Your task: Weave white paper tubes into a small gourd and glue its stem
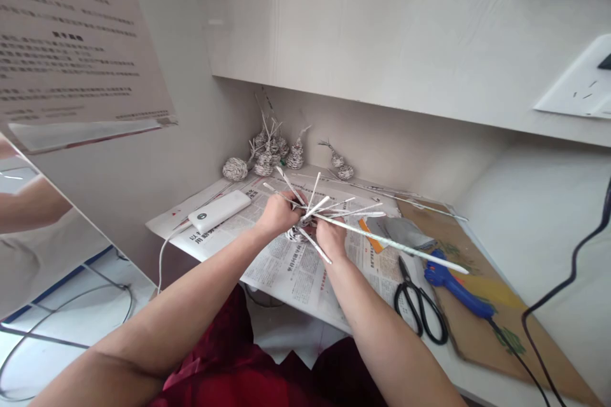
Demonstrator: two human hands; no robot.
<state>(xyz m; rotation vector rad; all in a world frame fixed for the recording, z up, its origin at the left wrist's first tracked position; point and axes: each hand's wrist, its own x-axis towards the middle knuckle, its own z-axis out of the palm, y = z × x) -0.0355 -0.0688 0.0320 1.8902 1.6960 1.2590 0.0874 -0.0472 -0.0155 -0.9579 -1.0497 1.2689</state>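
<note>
Between my hands is a small woven piece [296, 234] made of rolled newspaper, with several paper sticks fanning out from its top. My left hand [280, 213] is closed on its left side, fingers curled near the base of the sticks. On the other side my right hand [331, 235] is closed round the weave and stick bases; its fingertips are partly hidden. One long paper stick [396, 240] stretches from the piece to the right, over the scissors' tips. Newspaper sheets [305, 273] lie beneath on the table.
Several woven paper gourds [264, 162] stand in the back corner. A white power bank [219, 211] with a cable lies left. To the right are black-handled scissors [420, 308], a blue glue gun [458, 286] and cardboard [506, 324]. A cabinet panel [382, 44] overhangs the table.
</note>
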